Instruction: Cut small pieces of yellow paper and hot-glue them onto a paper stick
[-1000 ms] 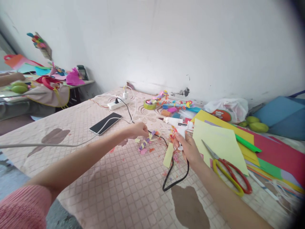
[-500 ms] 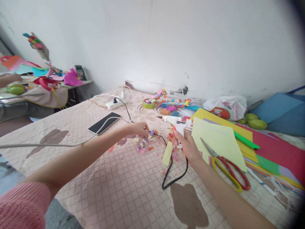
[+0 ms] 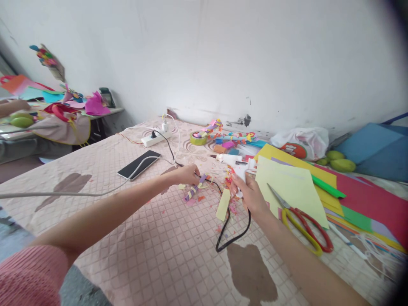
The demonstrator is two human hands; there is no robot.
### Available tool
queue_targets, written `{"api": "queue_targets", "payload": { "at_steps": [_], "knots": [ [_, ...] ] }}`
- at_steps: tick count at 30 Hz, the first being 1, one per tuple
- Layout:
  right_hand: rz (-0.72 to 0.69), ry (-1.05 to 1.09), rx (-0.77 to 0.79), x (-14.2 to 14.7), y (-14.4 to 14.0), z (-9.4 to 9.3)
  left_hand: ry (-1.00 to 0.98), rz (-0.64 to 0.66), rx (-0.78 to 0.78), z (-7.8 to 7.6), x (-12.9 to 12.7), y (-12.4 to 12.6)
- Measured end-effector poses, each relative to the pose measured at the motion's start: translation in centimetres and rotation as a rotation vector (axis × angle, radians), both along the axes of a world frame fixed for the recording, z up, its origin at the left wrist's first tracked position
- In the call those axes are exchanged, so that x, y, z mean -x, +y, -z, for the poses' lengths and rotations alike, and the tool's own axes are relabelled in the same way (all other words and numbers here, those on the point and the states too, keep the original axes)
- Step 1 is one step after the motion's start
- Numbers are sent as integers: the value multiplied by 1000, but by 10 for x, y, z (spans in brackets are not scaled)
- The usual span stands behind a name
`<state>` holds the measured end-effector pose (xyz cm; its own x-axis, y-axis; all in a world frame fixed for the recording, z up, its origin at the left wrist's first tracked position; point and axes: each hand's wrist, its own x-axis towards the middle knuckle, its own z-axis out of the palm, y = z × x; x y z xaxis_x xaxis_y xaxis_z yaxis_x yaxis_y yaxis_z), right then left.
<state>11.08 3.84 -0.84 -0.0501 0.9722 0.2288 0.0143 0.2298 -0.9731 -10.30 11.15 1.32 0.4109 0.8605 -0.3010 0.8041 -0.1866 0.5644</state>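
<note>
i see two bare hands | right hand [image 3: 251, 193] wrapped around one white glue gun [image 3: 242, 171], frame centre, nozzle aimed upper left, one black cord [image 3: 234, 231] looping below | left hand [image 3: 186, 173] pinching one curled purple paper strip [image 3: 193, 191] | one red-yellow scissors [image 3: 302, 227] lying on smooth pale-yellow sheet [image 3: 287, 187] | one phone [image 3: 139, 164] farther left

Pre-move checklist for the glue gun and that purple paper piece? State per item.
1. Right hand grips the white glue gun: ok.
2. Left hand has the purple paper piece pinched: cannot tell, fingertips are at it.
3. Black cord free of the hands: ok, it loops slack on the tablecloth.
4. Scissors away from both hands: ok.
5. Nozzle state: cannot tell.
</note>
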Motion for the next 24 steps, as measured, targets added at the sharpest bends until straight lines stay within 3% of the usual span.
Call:
{"api": "queue_targets", "payload": {
  "at_steps": [7, 9, 13, 18, 21, 24],
  "knots": [
    [16, -58, -27, -2, 0, -1, -83, -42, -177, -12, 23, -3],
    [10, -56, -33, -3, 0, -1, -47, -2, -210, -14, 34, -8],
    [0, -44, -42, -2, 1, 0, 22, 63, -221, -2, 51, -18],
    [26, -62, -9, -3, 0, -1, -26, 86, -258, 15, 58, -20],
    [38, -74, 0, -3, 0, -1, -90, 100, -299, 15, 58, -19],
    [12, -61, 2, -3, 0, 1, -221, 35, -268, 9, 58, -22]
  ]
}}
